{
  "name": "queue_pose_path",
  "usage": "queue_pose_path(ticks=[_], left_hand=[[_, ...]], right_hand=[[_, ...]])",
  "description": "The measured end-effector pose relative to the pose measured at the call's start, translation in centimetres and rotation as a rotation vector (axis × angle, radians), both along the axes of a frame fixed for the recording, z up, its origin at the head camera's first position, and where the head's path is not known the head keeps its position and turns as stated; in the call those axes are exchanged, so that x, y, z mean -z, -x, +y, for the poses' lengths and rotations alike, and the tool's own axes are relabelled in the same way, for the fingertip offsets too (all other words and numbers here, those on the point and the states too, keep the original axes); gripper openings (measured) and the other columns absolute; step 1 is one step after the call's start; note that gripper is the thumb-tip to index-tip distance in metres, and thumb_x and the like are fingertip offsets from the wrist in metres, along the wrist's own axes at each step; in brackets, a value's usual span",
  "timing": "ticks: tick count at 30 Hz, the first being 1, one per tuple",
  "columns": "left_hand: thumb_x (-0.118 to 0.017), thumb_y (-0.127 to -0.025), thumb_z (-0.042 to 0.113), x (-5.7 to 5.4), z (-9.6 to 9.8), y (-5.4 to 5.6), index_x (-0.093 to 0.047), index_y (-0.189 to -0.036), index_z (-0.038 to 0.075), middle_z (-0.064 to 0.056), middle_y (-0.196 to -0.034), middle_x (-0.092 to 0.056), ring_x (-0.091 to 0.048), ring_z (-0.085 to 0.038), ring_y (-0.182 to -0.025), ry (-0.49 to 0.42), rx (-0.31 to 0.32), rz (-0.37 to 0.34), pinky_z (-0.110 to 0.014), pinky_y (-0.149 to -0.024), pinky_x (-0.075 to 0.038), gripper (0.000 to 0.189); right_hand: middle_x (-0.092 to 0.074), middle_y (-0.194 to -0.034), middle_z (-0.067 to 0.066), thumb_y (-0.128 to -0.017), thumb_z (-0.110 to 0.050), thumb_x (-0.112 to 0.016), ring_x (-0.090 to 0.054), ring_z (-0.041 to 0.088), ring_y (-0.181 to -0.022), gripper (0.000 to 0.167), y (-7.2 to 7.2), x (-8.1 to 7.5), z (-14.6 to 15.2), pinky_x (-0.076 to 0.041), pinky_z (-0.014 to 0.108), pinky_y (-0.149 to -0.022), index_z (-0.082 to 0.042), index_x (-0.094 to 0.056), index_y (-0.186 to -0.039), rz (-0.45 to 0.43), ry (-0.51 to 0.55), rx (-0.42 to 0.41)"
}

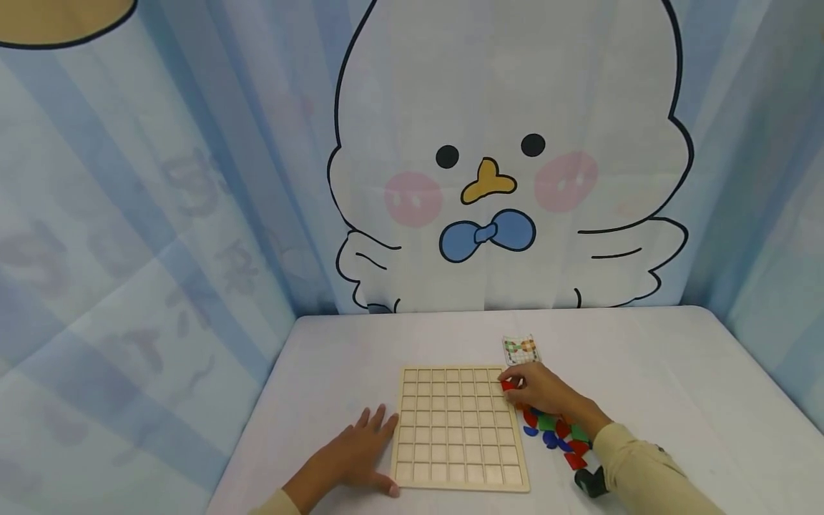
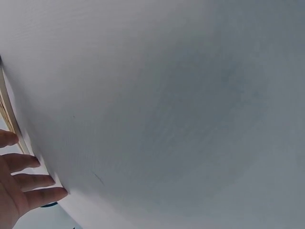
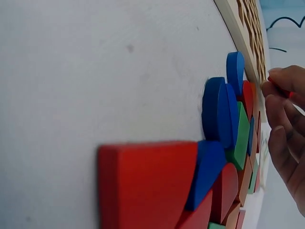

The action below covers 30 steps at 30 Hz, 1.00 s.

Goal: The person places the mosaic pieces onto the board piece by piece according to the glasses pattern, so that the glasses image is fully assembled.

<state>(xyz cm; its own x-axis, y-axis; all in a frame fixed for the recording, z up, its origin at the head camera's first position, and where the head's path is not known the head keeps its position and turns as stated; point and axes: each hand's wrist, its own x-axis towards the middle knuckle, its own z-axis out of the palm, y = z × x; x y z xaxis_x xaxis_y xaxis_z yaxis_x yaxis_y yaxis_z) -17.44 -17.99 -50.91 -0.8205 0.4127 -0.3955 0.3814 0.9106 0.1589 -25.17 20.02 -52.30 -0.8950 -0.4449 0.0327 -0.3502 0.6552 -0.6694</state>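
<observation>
A wooden grid board (image 1: pixel 458 429) lies on the table, its square cells bare. My right hand (image 1: pixel 537 388) pinches a small red block (image 1: pixel 508 385) between thumb and fingers over the board's far right corner. In the right wrist view that red block (image 3: pixel 280 88) shows only partly, the fingers covering the rest. My left hand (image 1: pixel 360 450) lies with spread, straight fingers at the board's left edge, and in the left wrist view its fingers (image 2: pixel 40 181) reach along the table. Beside the board's right edge lies a heap of coloured blocks (image 1: pixel 547 422) in red, blue, green and orange.
A small patterned card (image 1: pixel 521 349) lies behind the board's far right corner. Near the right sleeve sits a dark object (image 1: pixel 591 482). A large red block (image 3: pixel 147 181) stands closest in the right wrist view. A printed curtain (image 1: pixel 502 86) hangs behind the white table (image 1: pixel 669 372).
</observation>
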Motion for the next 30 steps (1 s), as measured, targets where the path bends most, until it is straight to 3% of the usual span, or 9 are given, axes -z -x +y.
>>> queue_pose_path(ticks=[8, 22, 30], left_hand=[[-0.073, -0.062, 0.079, 0.4, -0.1, -0.2, -0.032, -0.158, 0.014, -0.022, -0.163, -0.026, -0.029, -0.051, -0.146, -0.013, -0.014, -0.008, -0.067, -0.107, -0.039, 0.123], [-0.072, -0.065, 0.079, 0.0, -0.1, -0.2, -0.032, -0.158, 0.014, -0.021, -0.164, -0.025, -0.029, -0.05, -0.147, -0.007, 0.008, 0.01, -0.067, -0.107, -0.04, 0.12], [-0.072, -0.065, 0.079, 0.0, 0.0, -0.2, -0.032, -0.158, 0.014, -0.021, -0.164, -0.025, -0.03, -0.05, -0.147, 0.0, 0.007, 0.024, -0.066, -0.107, -0.041, 0.121]], right_hand=[[-0.066, -0.084, -0.005, -0.089, -0.016, -0.075, -0.053, 0.005, -0.065, 0.026, 0.2, 0.2, -1.1, -0.047, 0.022, -0.056, -0.004, -0.073, -0.112, -0.003, -0.024, -0.011], [-0.06, -0.079, -0.008, -0.086, -0.027, -0.08, -0.049, 0.008, -0.064, 0.031, 0.4, 0.1, -1.7, -0.041, 0.023, -0.055, -0.01, -0.073, -0.111, -0.016, -0.133, 0.076], [-0.062, -0.078, -0.008, -0.086, -0.022, -0.08, -0.052, 0.009, -0.067, 0.018, 0.7, -0.2, -1.4, -0.044, 0.024, -0.058, -0.011, -0.074, -0.1, -0.006, -0.155, 0.088]])
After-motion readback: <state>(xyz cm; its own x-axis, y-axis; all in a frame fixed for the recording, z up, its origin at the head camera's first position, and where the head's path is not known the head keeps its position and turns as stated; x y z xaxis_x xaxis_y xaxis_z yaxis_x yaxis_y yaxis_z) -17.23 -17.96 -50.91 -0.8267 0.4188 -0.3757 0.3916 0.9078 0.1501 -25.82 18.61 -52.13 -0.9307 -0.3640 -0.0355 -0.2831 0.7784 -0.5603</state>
